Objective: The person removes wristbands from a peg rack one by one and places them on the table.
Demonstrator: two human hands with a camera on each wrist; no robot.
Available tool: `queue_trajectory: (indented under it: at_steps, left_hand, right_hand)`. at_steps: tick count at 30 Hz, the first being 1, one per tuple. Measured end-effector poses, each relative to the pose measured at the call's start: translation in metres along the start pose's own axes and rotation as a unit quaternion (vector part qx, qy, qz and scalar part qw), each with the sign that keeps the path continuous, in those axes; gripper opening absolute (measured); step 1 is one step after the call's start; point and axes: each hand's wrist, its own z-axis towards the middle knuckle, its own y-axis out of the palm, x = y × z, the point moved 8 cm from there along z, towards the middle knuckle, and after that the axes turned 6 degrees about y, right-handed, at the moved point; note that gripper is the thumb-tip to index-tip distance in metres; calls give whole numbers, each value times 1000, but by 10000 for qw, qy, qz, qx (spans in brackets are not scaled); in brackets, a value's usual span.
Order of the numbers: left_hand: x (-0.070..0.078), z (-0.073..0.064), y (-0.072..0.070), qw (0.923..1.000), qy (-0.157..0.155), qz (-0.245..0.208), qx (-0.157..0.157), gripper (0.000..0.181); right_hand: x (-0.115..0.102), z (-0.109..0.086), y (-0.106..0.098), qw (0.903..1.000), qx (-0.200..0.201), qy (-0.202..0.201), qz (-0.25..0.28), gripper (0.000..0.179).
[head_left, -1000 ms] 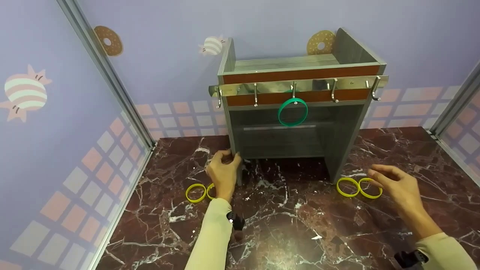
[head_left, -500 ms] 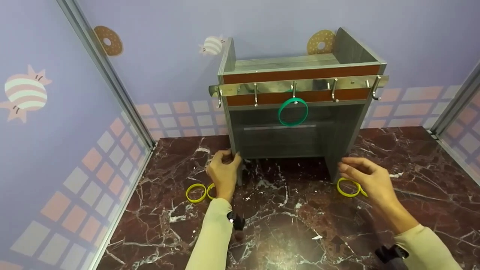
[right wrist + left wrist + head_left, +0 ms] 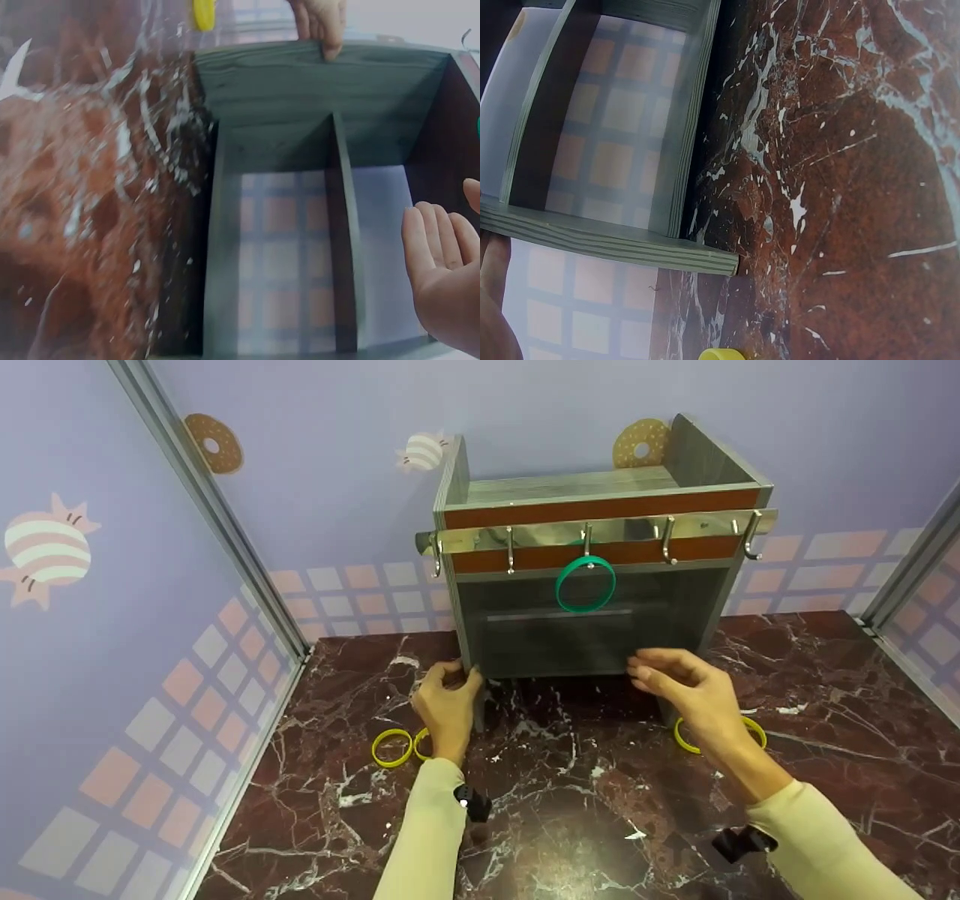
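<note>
A grey wooden shelf (image 3: 450, 585) stands against the back wall, with a metal hook rail (image 3: 551, 535) across its front. From the middle hook hangs a green ring (image 3: 559, 589). My left hand (image 3: 446, 709) grips the front edge of the shelf's left side panel low down, thumb on the inner side. My right hand (image 3: 690, 690) is held in front of the lower right opening, fingers loosely bent, nothing in it. Behind the right wrist lie two yellow rings (image 3: 762, 731), partly covered. Two more yellow rings (image 3: 376, 748) lie left of the left forearm, one partly hidden.
The dark red marbled table (image 3: 555, 825) spreads before the shelf. A purple patterned wall (image 3: 337, 510) closes the back, and side panels with metal corner posts (image 3: 217, 517) stand left and right. The other hooks (image 3: 511, 551) carry no rings.
My right hand has moved left, from over the right yellow rings to in front of the shelf's lower opening. The left hand keeps its place on the side panel.
</note>
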Motion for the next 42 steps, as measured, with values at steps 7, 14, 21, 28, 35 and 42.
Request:
queue_trajectory:
  at_steps: [7,14,21,28,35,42]
  left_hand:
    - [1,-1,0,10000,42,73,41,15]
    - [0,0,0,9998,95,106,99,15]
    - [-1,-1,0,9999,46,-2,128,15]
    - [0,0,0,10000,-14,-30,84,14]
    - [0,0,-1,10000,-17,7,39,14]
    - [1,1,-2,9999,37,158,48,15]
  right_hand:
    - [-8,8,19,9995,-151,6,268,41]
    - [-22,17,33,9983,-307,-70,488,40]
    - [-29,27,42,9944,-308,76,1006,41]
    - [-34,34,49,9895,-292,158,1409,40]
    - [-40,41,56,9861,-245,215,1631,40]
    - [-44,43,60,9828,-207,213,1821,36]
